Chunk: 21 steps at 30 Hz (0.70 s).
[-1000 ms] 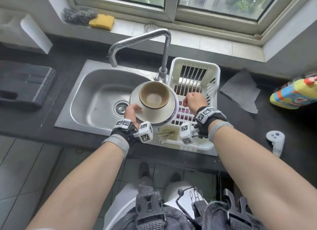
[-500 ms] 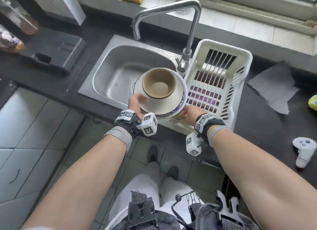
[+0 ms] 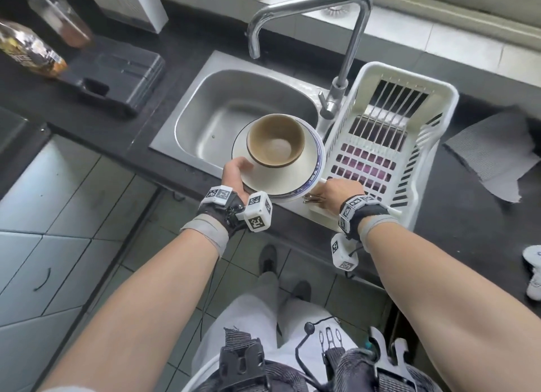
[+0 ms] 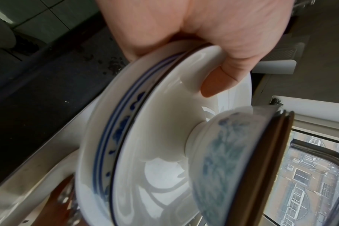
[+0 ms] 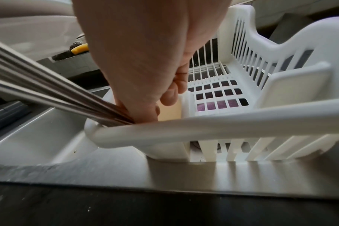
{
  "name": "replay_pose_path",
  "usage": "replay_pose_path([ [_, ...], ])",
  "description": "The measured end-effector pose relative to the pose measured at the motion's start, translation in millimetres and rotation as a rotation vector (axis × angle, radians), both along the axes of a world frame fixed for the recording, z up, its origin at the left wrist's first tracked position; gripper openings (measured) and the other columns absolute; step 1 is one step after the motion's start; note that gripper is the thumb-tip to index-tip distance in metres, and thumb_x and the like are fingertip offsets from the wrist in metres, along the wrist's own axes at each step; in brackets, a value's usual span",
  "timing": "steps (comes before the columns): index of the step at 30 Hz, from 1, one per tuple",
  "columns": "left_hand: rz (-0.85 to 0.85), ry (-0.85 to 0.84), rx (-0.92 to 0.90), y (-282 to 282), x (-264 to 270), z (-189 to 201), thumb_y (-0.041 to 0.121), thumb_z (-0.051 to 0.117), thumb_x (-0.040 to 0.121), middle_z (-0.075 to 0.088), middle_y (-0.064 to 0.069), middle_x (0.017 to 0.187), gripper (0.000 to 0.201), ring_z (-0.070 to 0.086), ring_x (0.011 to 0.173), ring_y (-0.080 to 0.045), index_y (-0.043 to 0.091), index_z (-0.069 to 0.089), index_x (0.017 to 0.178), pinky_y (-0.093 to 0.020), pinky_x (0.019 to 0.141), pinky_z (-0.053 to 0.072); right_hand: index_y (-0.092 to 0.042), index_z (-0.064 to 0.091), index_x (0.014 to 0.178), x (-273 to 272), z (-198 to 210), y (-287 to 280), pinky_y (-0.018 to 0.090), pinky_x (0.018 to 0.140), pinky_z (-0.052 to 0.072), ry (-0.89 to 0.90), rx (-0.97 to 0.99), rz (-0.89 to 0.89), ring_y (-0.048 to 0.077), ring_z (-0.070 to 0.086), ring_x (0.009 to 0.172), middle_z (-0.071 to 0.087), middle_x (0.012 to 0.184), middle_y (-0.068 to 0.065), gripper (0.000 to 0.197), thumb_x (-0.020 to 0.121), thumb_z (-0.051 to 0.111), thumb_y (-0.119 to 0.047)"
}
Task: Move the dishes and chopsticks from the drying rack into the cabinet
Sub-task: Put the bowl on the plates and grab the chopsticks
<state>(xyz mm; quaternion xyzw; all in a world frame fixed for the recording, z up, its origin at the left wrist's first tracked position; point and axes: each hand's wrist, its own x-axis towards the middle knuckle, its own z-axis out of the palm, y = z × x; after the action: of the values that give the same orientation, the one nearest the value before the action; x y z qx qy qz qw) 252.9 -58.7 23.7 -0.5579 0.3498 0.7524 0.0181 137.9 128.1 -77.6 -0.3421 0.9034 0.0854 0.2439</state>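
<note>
My left hand [image 3: 234, 172] holds a stack of white plates [image 3: 281, 181] with a brown bowl [image 3: 275, 141] on top, above the sink's near right corner. In the left wrist view the thumb [image 4: 219, 82] lies on the top plate [image 4: 164, 145], whose lower neighbour has a blue rim, beside the bowl [image 4: 232, 152]. My right hand [image 3: 333, 191] reaches into the near left corner of the white drying rack [image 3: 450, 99]. There it grips a bundle of metal chopsticks [image 3: 314, 199]. The right wrist view shows the chopsticks [image 5: 48, 94] slanting out of the rack's corner pocket [image 5: 222, 126] under my fingers [image 5: 170, 94].
A tall faucet [image 3: 348, 40] arches over the steel sink [image 3: 234, 105], close to the rack. A dark case [image 3: 117, 75] and bottles [image 3: 29, 49] sit on the left counter. A grey cloth [image 3: 491, 154] and a white controller [image 3: 534, 274] lie to the right.
My right hand dropped from above the rack's middle to its near left corner and closed on the chopsticks. The left hand kept the plate stack roughly in place.
</note>
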Motion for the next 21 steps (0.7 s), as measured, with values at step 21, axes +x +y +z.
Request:
replay_pose_path([
  [21, -0.049, 0.103, -0.001, 27.6, -18.4, 43.7, 0.019, 0.056, 0.072, 0.055, -0.013, 0.084, 0.013, 0.054, 0.069, -0.030, 0.010, 0.050, 0.079, -0.037, 0.072, 0.051, -0.018, 0.068, 0.100, 1.8, 35.7, 63.9, 0.031, 0.070, 0.045, -0.087, -0.385, -0.515, 0.025, 0.061, 0.078, 0.067, 0.087, 0.003, 0.038, 0.095, 0.056, -0.054],
])
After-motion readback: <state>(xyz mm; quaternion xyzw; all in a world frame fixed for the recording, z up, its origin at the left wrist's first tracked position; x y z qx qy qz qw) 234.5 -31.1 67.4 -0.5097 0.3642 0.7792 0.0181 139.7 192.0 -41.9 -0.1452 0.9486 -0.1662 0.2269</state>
